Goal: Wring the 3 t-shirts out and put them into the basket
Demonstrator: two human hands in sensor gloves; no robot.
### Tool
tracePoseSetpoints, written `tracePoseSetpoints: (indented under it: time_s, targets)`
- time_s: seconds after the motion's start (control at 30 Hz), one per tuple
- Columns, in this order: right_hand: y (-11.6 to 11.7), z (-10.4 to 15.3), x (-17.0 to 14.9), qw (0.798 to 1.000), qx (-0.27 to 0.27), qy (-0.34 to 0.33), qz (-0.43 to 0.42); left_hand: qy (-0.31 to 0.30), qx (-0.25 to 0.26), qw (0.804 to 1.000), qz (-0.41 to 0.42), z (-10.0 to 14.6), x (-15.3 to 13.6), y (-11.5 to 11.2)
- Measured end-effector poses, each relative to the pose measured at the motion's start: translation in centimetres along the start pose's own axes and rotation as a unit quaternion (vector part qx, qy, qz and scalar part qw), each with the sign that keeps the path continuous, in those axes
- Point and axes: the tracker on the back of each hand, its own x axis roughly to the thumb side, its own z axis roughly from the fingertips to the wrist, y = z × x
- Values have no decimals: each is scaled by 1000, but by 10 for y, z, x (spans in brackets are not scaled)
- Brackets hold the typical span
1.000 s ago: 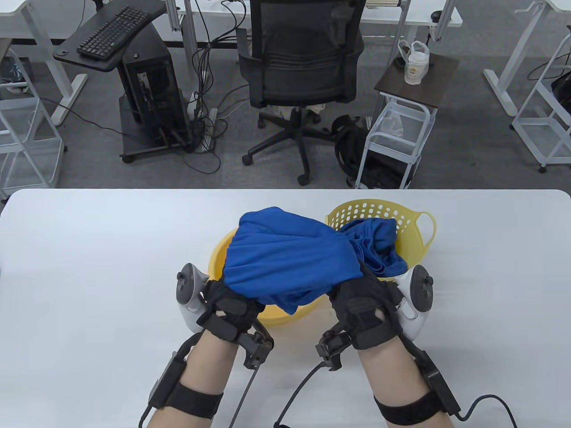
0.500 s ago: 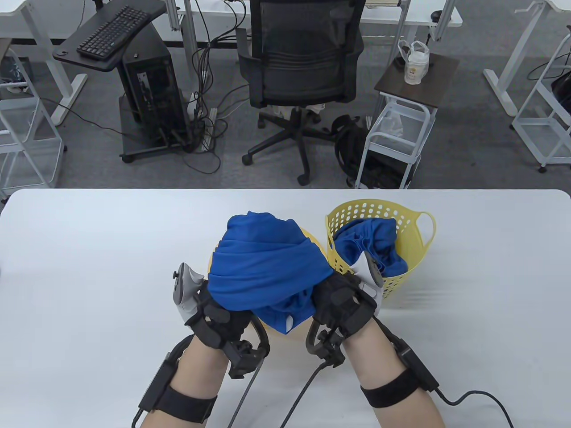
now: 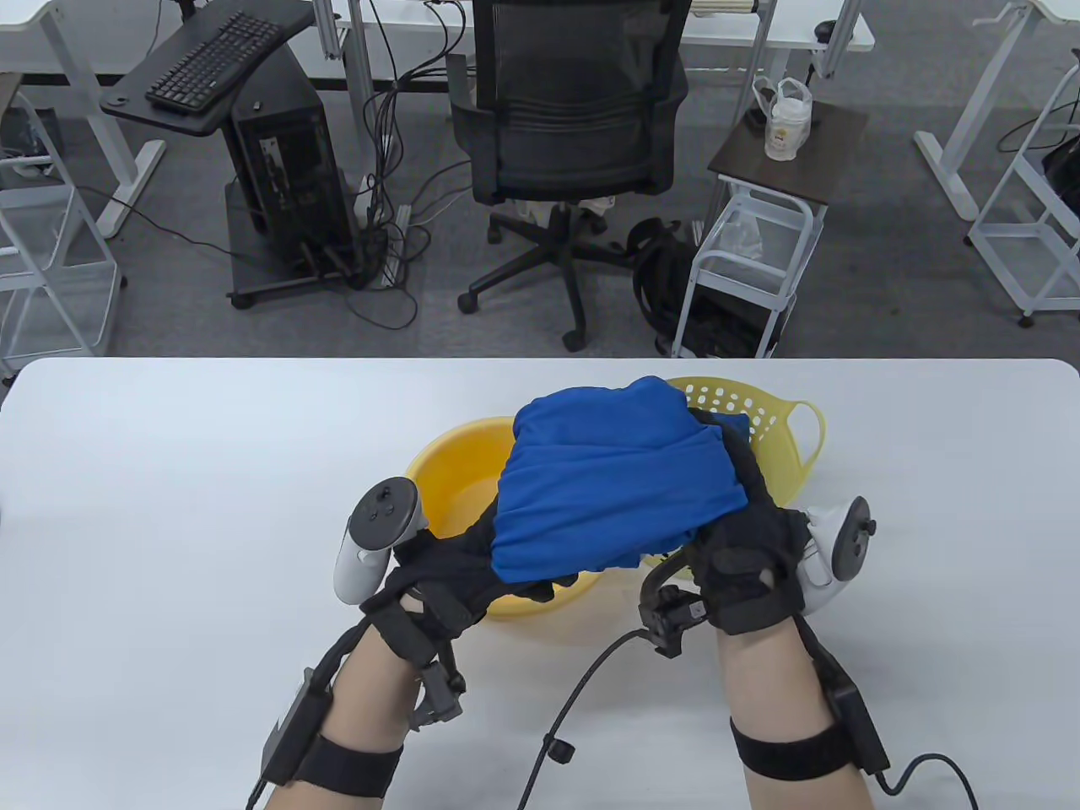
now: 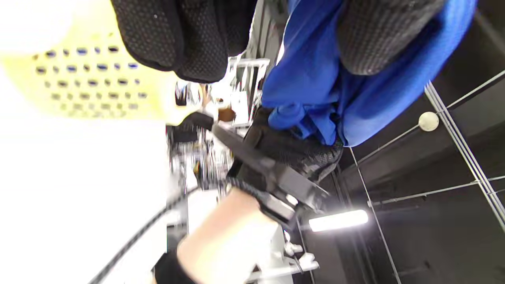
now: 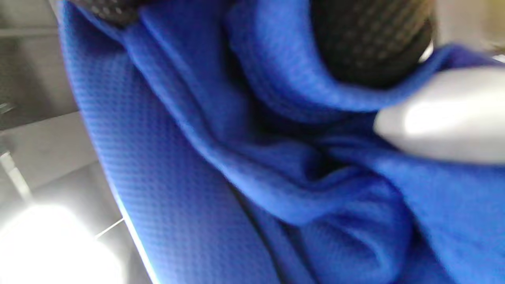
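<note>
White desk fronts a grey-carpeted office with a black mesh chair and a PC tower beyond its far edge; near the desk's middle I log a yellow basin and, just right of it, a perforated yellow basket. Both forearms come up from the near edge, and the left hand and right hand, fingers curled into the fabric, together grasp a bunched blue t-shirt raised above basin and basket.
</note>
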Motion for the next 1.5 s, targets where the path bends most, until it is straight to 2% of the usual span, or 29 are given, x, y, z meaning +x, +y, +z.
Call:
tracePoseSetpoints:
  time_s: [0.1,0.13,0.2,0.33,0.4,0.53,0.63,0.7,0.77,0.8,0.83,0.9,1.0,1.1,1.17,1.23,1.3,1.37,1.43,1.47,1.5]
  targets:
    - [-5,0,14,998,-6,-63,10,-38,-53,992,108,2,-6,3]
    - [-5,0,21,995,13,-91,32,-50,-62,986,147,2,-7,2]
    - [1,1,30,986,63,-128,91,-57,-74,981,171,3,-8,1]
    - [31,8,38,961,145,-181,148,-68,-46,979,187,0,-12,0]
    - [46,11,38,946,199,-185,176,-93,-38,971,215,0,-11,2]
    - [67,15,30,913,318,-151,208,-139,-12,963,230,11,-5,12]
    - [74,15,23,899,368,-122,203,-138,14,972,189,17,5,14]
    - [72,14,20,910,348,-111,196,-150,66,975,152,20,12,15]
    - [63,12,15,949,245,-117,160,-178,80,968,155,21,16,15]
    - [56,11,9,971,175,-91,132,-193,75,965,159,21,19,14]
    - [52,10,4,981,147,-53,115,-195,74,966,154,21,21,13]
    - [42,5,-14,987,143,38,65,-205,83,970,102,19,25,8]
    - [27,-1,-28,983,130,131,13,-200,90,973,75,15,24,-1]
    - [16,-5,-32,955,213,197,56,-202,86,973,71,16,21,-2]
    - [13,-7,-33,944,225,219,102,-153,117,980,48,18,19,-3]
    - [12,-7,-34,937,220,232,140,-121,178,977,-1,18,19,-7]
    - [12,-7,-37,929,213,245,175,-97,208,971,-72,18,24,-11]
    - [12,-7,-40,920,217,258,200,-63,230,951,-196,20,31,-15]
    - [10,-7,-42,916,209,265,217,-27,242,911,-332,18,37,-22]
    - [10,-7,-42,916,203,263,225,-5,228,896,-380,15,39,-26]
    - [10,-8,-42,915,202,258,234,8,201,893,-403,11,39,-30]
